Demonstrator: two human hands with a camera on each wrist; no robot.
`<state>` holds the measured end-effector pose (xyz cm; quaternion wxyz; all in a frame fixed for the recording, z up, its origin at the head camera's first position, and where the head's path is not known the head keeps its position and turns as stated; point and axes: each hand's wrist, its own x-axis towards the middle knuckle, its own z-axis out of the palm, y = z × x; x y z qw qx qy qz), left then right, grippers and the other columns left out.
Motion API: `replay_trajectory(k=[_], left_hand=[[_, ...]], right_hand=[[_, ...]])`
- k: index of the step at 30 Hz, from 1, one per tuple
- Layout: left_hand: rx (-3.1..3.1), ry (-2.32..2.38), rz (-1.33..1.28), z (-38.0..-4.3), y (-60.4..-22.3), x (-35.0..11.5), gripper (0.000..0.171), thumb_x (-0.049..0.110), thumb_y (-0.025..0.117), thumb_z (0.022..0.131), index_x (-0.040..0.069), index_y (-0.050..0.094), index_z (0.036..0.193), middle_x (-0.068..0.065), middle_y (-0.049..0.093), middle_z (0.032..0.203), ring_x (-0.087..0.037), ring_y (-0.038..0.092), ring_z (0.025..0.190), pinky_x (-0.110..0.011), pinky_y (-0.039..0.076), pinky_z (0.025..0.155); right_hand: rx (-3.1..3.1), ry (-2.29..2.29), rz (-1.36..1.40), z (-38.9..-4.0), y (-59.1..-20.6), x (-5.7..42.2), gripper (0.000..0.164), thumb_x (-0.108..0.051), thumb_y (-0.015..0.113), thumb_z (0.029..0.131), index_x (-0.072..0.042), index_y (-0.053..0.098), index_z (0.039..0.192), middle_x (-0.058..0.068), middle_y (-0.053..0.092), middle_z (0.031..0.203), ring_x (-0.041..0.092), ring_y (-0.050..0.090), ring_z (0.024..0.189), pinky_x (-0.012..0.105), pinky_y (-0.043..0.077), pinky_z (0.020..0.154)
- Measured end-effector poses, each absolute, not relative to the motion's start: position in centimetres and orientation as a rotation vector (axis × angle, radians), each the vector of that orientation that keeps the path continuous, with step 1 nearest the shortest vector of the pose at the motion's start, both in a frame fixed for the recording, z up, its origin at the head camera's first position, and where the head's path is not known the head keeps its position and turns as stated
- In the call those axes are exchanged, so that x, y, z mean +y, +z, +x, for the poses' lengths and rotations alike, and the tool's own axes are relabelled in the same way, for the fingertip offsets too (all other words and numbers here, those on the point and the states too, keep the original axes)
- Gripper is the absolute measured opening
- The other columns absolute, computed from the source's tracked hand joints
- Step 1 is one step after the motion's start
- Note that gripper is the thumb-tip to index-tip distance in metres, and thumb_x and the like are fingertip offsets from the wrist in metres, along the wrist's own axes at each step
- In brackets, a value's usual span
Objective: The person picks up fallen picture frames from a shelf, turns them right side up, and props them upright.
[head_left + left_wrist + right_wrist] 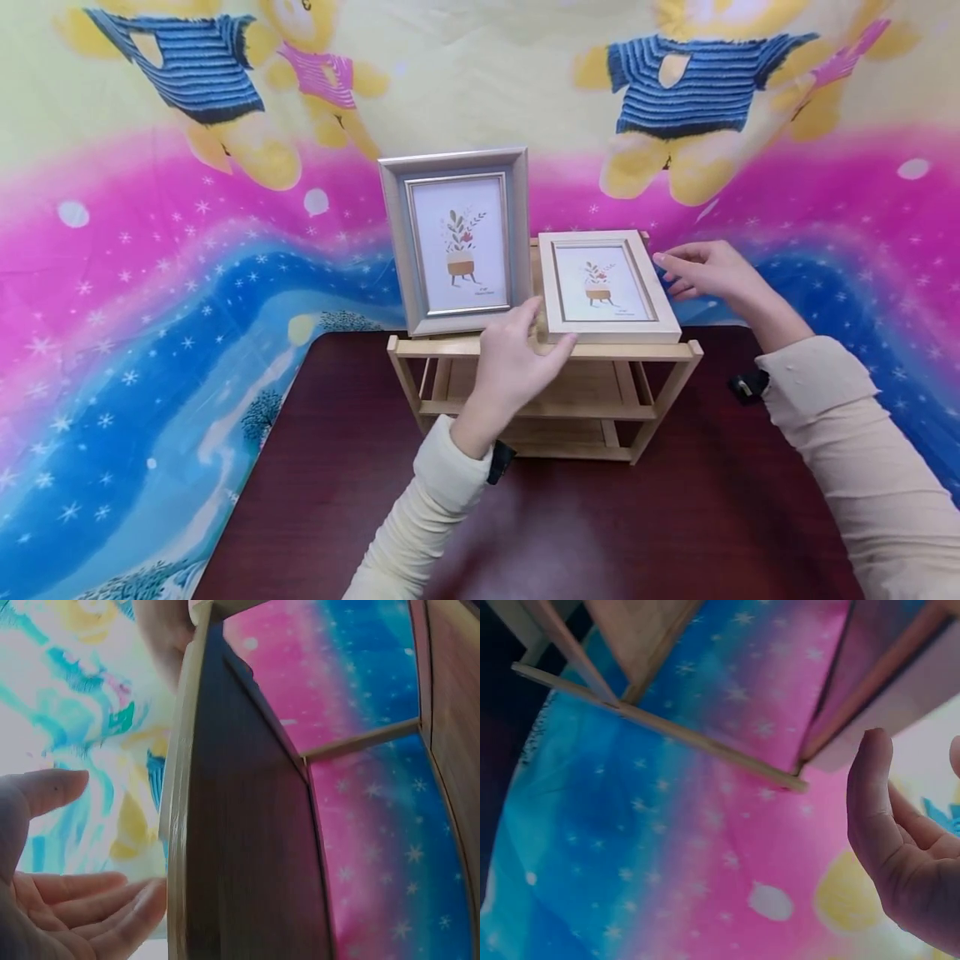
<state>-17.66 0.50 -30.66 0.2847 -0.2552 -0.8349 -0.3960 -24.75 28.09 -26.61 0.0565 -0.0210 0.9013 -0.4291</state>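
Observation:
A cream picture frame (pixel 666 293) lies face up on the right part of a wooden rack's top (pixel 480 345). Beside it, on the left, a larger grey-silver picture frame (pixel 397 242) leans upright on the same top. My left hand (pixel 517 358) is over the rack's front edge between the two frames, thumb and fingers spread, thumb at the cream frame's lower left corner. At that frame's right edge hovers my right hand (pixel 701 268), its fingers loosely bent and holding nothing. Both frames show a potted-plant print.
The rack's lower shelves (pixel 577 400) are slatted wood and stand on a dark red table (pixel 337 475). A patterned cloth (pixel 187 333) with bears and snowflakes hangs behind and to the left. Black wrist straps (pixel 499 462) sit at both cuffs.

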Motion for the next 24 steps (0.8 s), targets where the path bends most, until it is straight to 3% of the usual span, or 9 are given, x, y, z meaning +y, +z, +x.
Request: replay_trajectory(k=[4,10,13,19,24], left_hand=[[-2.249,-0.833,-0.649,-17.5,-30.8,1.7,0.057,0.033,0.073,0.073,-0.009,0.058,0.11,-0.017,0.065,0.102,-0.027,0.063,0.091,-0.033,0.05,0.078],[-2.316,-0.762,-0.588,-17.8,-31.2,2.9,0.064,0.038,0.073,0.073,-0.008,0.055,0.115,-0.014,0.065,0.097,-0.026,0.063,0.08,-0.033,0.051,0.068],[-2.359,-0.736,-0.558,-18.0,-31.5,3.3,0.066,0.039,0.071,0.074,-0.008,0.053,0.117,-0.015,0.065,0.1,-0.026,0.064,0.081,-0.033,0.052,0.069],[-2.367,-0.694,-0.561,-18.1,-31.7,3.5,0.056,0.031,0.068,0.079,-0.009,0.054,0.116,-0.019,0.062,0.11,-0.028,0.062,0.094,-0.033,0.05,0.081],[-2.359,-0.664,-0.591,-18.3,-31.7,3.6,0.047,0.024,0.066,0.082,-0.007,0.055,0.116,-0.019,0.063,0.107,-0.027,0.062,0.094,-0.032,0.05,0.082]], right_hand=[[2.668,-1.312,-0.005,-25.6,-27.8,28.4,0.089,-0.059,0.046,0.084,0.011,0.028,0.137,0.032,0.048,0.118,0.013,0.063,0.077,0.035,0.053,0.073],[2.603,-1.345,0.032,-26.7,-28.8,28.2,0.094,-0.061,0.044,0.083,0.015,0.026,0.135,0.027,0.051,0.11,0.011,0.061,0.073,0.036,0.053,0.073],[2.592,-1.342,0.028,-27.0,-29.0,27.9,0.089,-0.058,0.047,0.084,0.016,0.032,0.132,0.019,0.055,0.101,0.011,0.059,0.07,0.036,0.053,0.072],[2.551,-1.388,0.046,-27.3,-28.8,27.4,0.078,-0.048,0.051,0.088,0.017,0.036,0.128,0.003,0.059,0.081,0.01,0.056,0.063,0.033,0.053,0.066],[2.586,-1.364,0.047,-27.3,-28.7,27.3,0.073,-0.045,0.05,0.089,0.017,0.04,0.125,0.003,0.06,0.078,0.009,0.056,0.062,0.029,0.053,0.062]])
